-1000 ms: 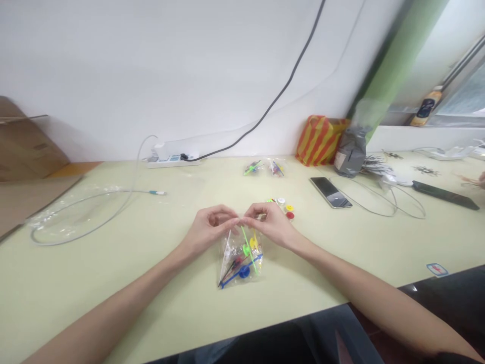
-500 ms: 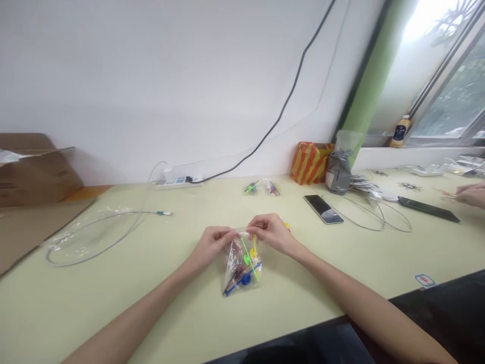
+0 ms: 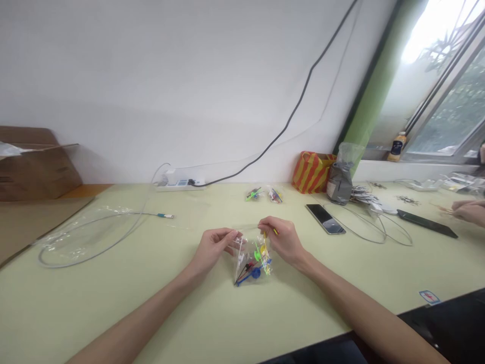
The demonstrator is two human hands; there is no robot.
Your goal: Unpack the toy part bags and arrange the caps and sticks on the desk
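Between my hands hangs a small clear plastic bag (image 3: 248,255), upright over the table. Inside it are thin sticks and round pieces in blue, green, yellow, red and black. My left hand (image 3: 214,247) pinches the bag's upper left edge between thumb and fingers. At the upper right corner, my right hand (image 3: 282,237) has its fingers closed on the bag. A bit of yellow shows by the right fingers; whether it is held or lies behind them I cannot make out.
Two filled bags, one with green pieces (image 3: 253,194) and another (image 3: 275,194), lie toward the wall. A phone (image 3: 326,219), cables and a striped bag (image 3: 311,173) are on the right. At left are a cardboard box (image 3: 38,169) and a cable (image 3: 109,253). Another person's hand (image 3: 470,211) is far right.
My hands have moved apart at the bag's top, so its mouth looks wider. The bag sits slightly further right in view, and the camera has shifted a little.
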